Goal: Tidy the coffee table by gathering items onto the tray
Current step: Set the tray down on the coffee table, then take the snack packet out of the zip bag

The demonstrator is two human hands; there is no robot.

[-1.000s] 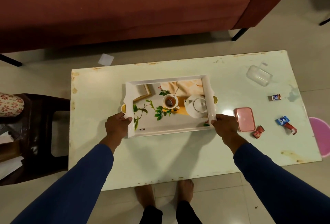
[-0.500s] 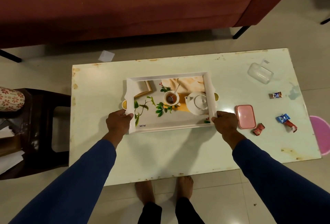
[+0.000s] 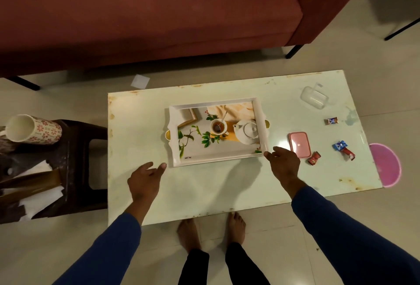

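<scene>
Tray (image 3: 217,161): rect., glossy white raised rim w/ scalloped ends, printed tea-set picture inside; lies flat at tabletop (image 3: 204,191) centre. Tabletop: pale, glossy, rust-spotted edges. Toward right edge: pink rounded-rect. lid (image 3: 300,144), clear plastic box (image 3: 314,98), four crinkly foil sweets (image 3: 314,158). Left hand (image 3: 145,182): fingers loosely spread, holds nothing, just off tray's near-left corner. Right hand (image 3: 283,164): relaxed, fingertips at near-right corner; contact unclear.

Long blue sleeves (image 3: 106,248) down to the wrists on both arms, plain cloth with no print or cuff detail showing. Black trouser legs (image 3: 195,266) at the near edge. Bare feet (image 3: 236,228), bare hands (image 3: 145,182).
</scene>
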